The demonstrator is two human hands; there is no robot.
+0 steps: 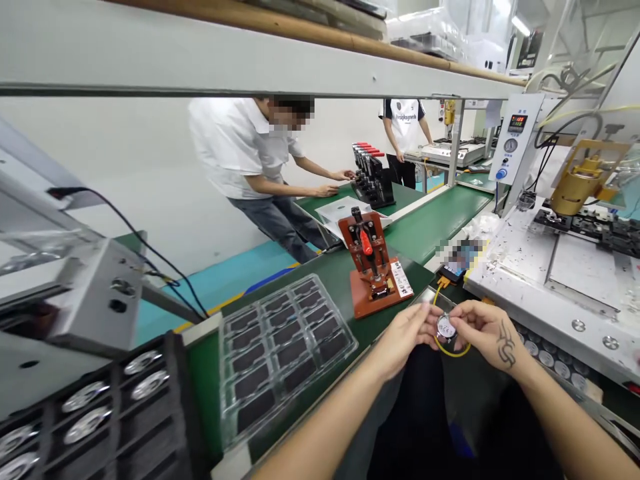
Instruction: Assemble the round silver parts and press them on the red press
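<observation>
A small round silver disc (pixel 445 326) with printing on its face is held between both hands above my lap. My left hand (pixel 411 331) pinches its left edge with closed fingers. On the other side, my right hand (pixel 480 329) has its thumb and fingers closed on the disc's right edge. A yellow cable (pixel 454 354) loops just beneath the disc and runs up toward a phone (pixel 459 259). Beyond my hands a red-brown clamp fixture (pixel 369 263) with a red handle stands on the green bench.
A clear compartment tray (pixel 285 347) lies on the green bench. At lower left, a black tray (pixel 115 407) holds several silver discs. A machine (pixel 565 267) stands at right. One person (pixel 255 153) works at a black fixture (pixel 373 177); another person (pixel 405 130) stands behind.
</observation>
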